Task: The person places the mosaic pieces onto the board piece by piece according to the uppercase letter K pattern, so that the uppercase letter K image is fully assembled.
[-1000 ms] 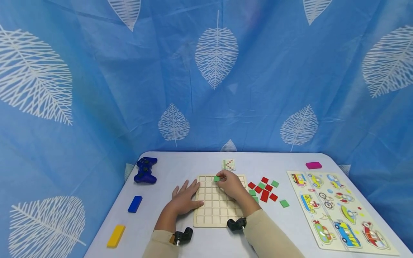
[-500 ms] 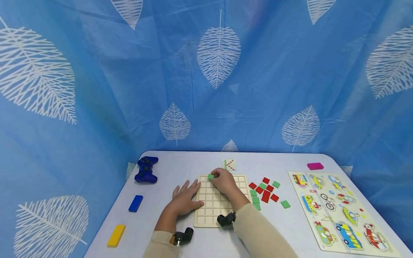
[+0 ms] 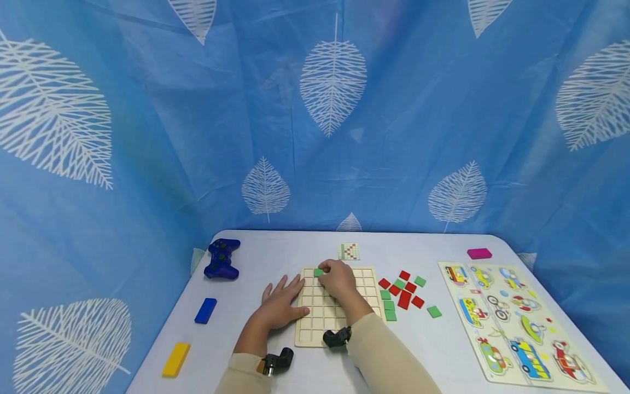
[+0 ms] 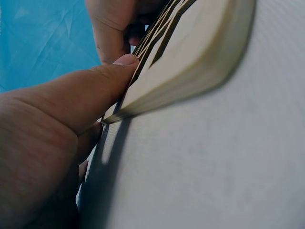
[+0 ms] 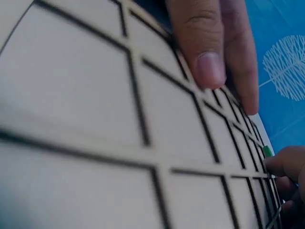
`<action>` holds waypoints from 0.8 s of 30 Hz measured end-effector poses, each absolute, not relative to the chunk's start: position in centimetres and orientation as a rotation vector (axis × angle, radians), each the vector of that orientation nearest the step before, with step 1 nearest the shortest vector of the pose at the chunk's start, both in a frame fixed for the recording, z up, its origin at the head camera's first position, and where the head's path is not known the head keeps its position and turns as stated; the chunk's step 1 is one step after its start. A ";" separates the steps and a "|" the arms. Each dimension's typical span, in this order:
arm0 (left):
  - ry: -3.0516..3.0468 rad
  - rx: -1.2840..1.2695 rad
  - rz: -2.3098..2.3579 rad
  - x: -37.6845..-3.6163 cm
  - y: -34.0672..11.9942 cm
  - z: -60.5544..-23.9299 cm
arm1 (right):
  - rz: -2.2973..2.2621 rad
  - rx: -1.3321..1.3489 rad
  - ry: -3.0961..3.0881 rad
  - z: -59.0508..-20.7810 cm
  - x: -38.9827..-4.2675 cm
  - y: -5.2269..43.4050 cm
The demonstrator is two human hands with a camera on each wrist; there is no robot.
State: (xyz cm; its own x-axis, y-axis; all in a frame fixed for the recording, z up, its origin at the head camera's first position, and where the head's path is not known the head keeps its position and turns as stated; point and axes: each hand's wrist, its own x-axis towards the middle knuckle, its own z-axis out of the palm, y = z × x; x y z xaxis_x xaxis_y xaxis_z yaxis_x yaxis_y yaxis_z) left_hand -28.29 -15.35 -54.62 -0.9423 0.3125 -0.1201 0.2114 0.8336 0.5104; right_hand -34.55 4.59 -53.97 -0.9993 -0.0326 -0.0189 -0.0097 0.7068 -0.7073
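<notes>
A light wooden board [image 3: 317, 338] with a grid of square recesses lies on the white table. My left hand [image 3: 279, 307] rests along its left side with fingers spread, and the thumb [image 4: 102, 81] lies on the board's edge in the left wrist view. Over the far left part of the grid, my right hand [image 3: 339, 278] pinches a small green square tile [image 3: 318, 272] between thumb and finger. In the right wrist view only a sliver of that green tile shows. Several loose red tiles [image 3: 404, 299] and green tiles [image 3: 390, 315] lie right of the board.
A small pattern card [image 3: 349, 251] lies behind the board. At left are a blue game controller [image 3: 222, 259], a blue block [image 3: 205, 311] and a yellow block [image 3: 175, 360]. A vehicle puzzle board [image 3: 507, 377] and a magenta block [image 3: 479, 253] are at right.
My right hand has carried the green tile leftward along the far part of the grid, then slightly lower. The left hand has stayed in place.
</notes>
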 end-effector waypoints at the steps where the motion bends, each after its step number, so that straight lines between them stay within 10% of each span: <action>1: 2.817 0.408 0.750 -28.3 -15.3 -54.6 | -1.182 -0.038 2.879 -54.0 -34.5 4.6; 24: 2.817 0.389 0.793 -28.2 -15.3 -54.9 | -1.221 0.020 2.852 -53.2 -34.1 4.6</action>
State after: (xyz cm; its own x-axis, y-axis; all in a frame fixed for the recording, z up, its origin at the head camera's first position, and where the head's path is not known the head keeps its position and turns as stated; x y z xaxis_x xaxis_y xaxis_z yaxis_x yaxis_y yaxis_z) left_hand -28.15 -15.34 -54.93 -0.9477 0.3000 -0.1092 0.1990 0.8225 0.5329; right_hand -34.07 4.59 -53.24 -0.9992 -0.0032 -0.0406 0.0272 0.6902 -0.7232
